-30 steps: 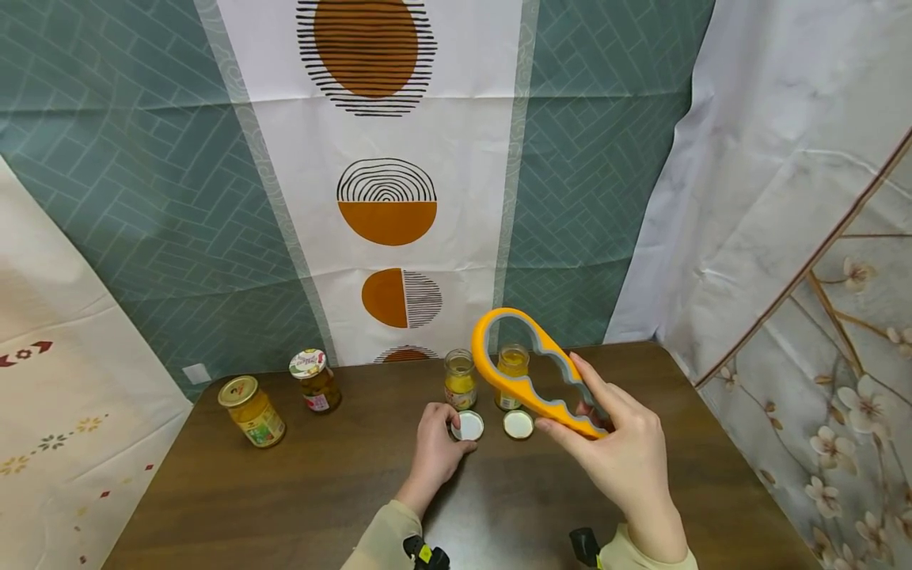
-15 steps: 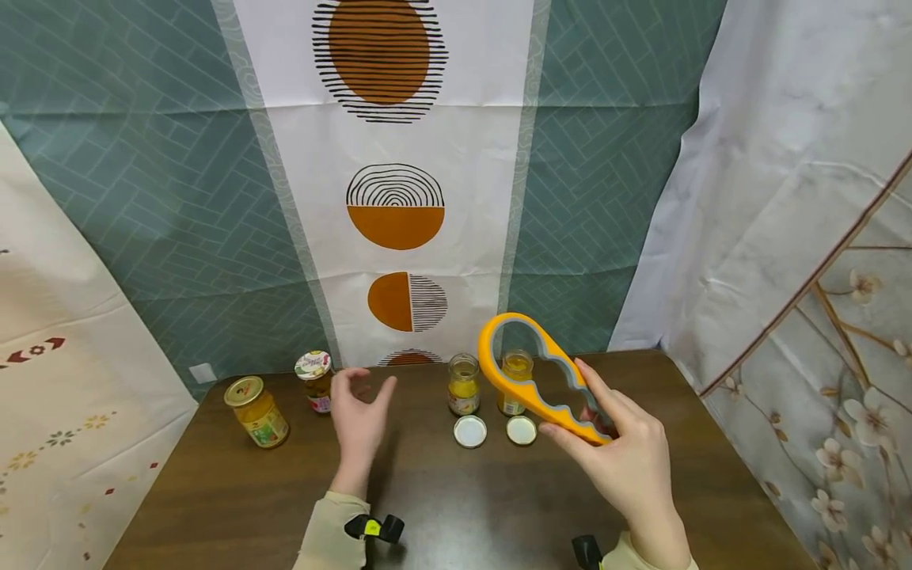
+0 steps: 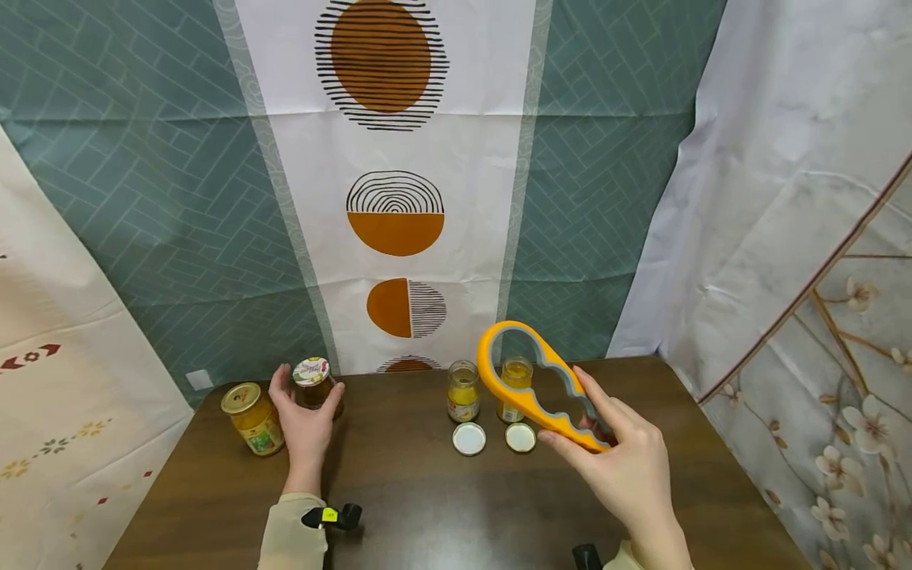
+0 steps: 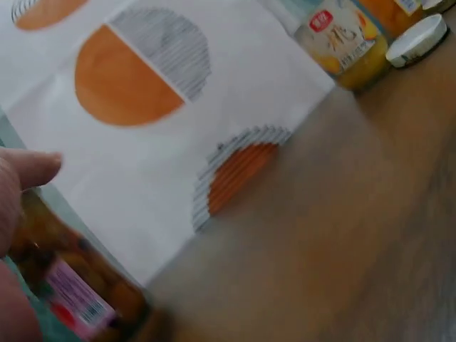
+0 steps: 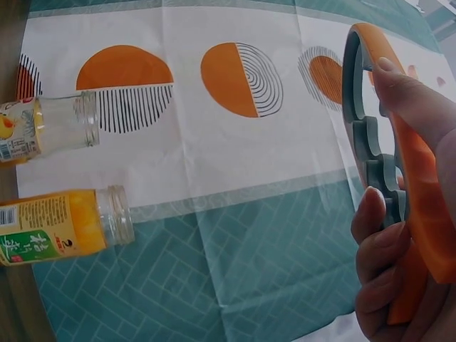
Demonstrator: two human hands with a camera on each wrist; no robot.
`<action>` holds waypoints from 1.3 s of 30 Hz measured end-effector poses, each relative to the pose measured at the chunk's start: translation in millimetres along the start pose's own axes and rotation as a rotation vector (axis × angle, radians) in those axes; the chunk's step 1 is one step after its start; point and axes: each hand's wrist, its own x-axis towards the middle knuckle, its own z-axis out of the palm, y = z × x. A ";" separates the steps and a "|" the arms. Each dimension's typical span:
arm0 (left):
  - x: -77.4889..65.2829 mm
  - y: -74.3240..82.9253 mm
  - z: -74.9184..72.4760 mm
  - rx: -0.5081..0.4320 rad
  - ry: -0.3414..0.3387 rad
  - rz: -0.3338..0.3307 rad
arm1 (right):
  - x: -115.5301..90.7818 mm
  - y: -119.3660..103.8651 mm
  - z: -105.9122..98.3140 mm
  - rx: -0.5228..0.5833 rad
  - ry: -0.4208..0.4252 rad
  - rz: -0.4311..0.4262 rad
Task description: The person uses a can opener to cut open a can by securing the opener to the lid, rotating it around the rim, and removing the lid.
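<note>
My left hand (image 3: pixel 305 427) reaches around a jar with a floral-patterned lid (image 3: pixel 311 372), fingers on its left side and thumb on its right. In the left wrist view, a fingertip (image 4: pixel 43 165) shows close above this jar's dark contents and pink label (image 4: pixel 75 299). My right hand (image 3: pixel 627 451) grips an orange jar opener (image 3: pixel 523 396) with grey scalloped inner edges, held raised over the table. Behind the opener stand two lidless glass jars, one with little yellow content (image 3: pixel 463 396) and one fuller (image 5: pixel 53 226). Their white-lined lids (image 3: pixel 469 438) (image 3: pixel 521 437) lie upturned in front.
A taller gold-lidded jar (image 3: pixel 252 419) with yellow contents stands just left of my left hand. The brown wooden table (image 3: pixel 427 507) meets a patterned cloth backdrop (image 3: pixel 399 237) at its rear edge, with cloth hangings at both sides.
My left hand has left the upturned lid near the middle and moved left to the floral-lidded jar. My right hand keeps its grip on the jar opener, nearly still.
</note>
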 end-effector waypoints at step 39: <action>-1.5 -34.7 -2.8 0.172 -0.246 -0.264 | 0.6 3.8 0.0 -0.023 0.014 -0.028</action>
